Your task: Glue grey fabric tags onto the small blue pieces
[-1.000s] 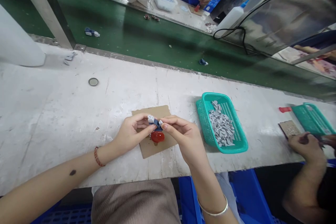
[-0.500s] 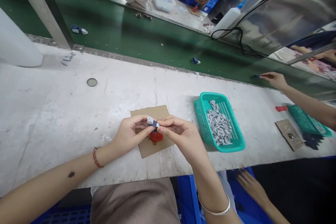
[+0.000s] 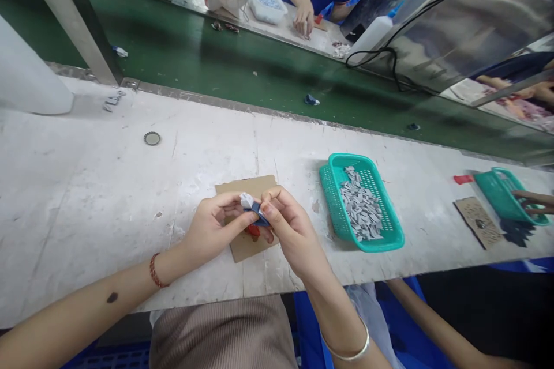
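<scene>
My left hand (image 3: 216,222) pinches a small dark-blue and white piece (image 3: 258,213) between thumb and fingers. From the other side my right hand (image 3: 292,230) grips the same piece, thumb on its blue part. What the piece is I cannot make out. Both hands hover over a brown cardboard sheet (image 3: 244,249) on the bench. Beneath the fingers a red object (image 3: 253,232) shows partly, the rest covered by my right hand. To the right stands a green basket (image 3: 392,222) with many small grey pieces (image 3: 361,207).
Beyond the white bench (image 3: 199,138) runs a green belt (image 3: 182,40) carrying small blue pieces (image 3: 311,100). A bottle cap (image 3: 152,138) lies at left. At right are a co-worker's hand (image 3: 532,200), another basket (image 3: 489,184) and a cardboard piece (image 3: 476,222). Opposite, another person's hand (image 3: 303,18) touches the bench.
My right hand has shifted its grip and curled over the piece, which has turned and shows more blue. Pieces on the belt moved left. The co-worker's hand left the belt for the basket.
</scene>
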The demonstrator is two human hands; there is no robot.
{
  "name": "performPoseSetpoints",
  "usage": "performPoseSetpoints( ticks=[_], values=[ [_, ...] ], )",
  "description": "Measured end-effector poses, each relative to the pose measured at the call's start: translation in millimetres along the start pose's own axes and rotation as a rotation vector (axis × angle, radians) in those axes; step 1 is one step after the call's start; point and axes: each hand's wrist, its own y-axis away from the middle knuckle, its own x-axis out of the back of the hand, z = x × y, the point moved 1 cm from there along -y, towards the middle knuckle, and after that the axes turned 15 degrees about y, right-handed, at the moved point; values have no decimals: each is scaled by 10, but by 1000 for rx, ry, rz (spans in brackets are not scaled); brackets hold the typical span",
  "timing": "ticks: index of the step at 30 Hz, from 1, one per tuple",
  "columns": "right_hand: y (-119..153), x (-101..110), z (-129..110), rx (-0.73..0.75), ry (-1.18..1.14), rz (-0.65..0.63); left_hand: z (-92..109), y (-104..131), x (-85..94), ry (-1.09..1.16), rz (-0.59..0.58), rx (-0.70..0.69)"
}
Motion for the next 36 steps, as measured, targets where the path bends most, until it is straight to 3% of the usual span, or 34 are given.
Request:
performPoseSetpoints(
  ticks=[10,14,17,19,21,24,26,28,30,32,36],
  values=[
    [-32,-203,74,22,-89,198,-1,-17,-18,29,19,38],
    [-3,-229,57,45,-128,163,19,-12,-36,-22,72,55],
    [41,-95,33,75,-132,93,38,-66,15,-50,57,87],
    [65,131,37,106,-48,110,57,-125,68,-51,77,109],
    [70,493,79,150,125,231,79,-186,123,-56,132,135],
    [20,1224,229,184,588,492,100,-258,202,-97,210,175],
    [-53,1722,366,166,989,593,99,-290,255,-144,244,196],
    [-141,2131,500,161,1100,570,85,-316,303,-197,273,206],
    [-222,2400,603,172,1173,472,67,-343,337,-249,303,213],
    [-280,2535,666,191,1235,367,62,-381,350,-285,339,211],
    [-323,2610,717,231,1335,255,149,-529,338,-340,405,240]
  ],
)
